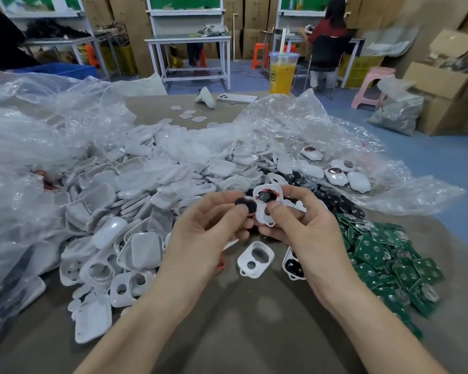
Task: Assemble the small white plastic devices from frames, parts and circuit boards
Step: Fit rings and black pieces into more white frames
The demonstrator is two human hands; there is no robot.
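Worktop [227,333]: carries everything, bags included.
Shell heap [146,190]: huge, loose, across the left and middle; I judge most of the job is left.
Circuit boards [384,255]: green pile at my right.
Finished devices [338,174]: only a few, far right on the plastic.
Left hand [208,225]: raised, my grip pinching a black part [246,205].
Right hand [305,225]: facing it, fingers curled round a white frame [262,214], thumb on its face.
Frame opening: the upper one already holds a dark piece.
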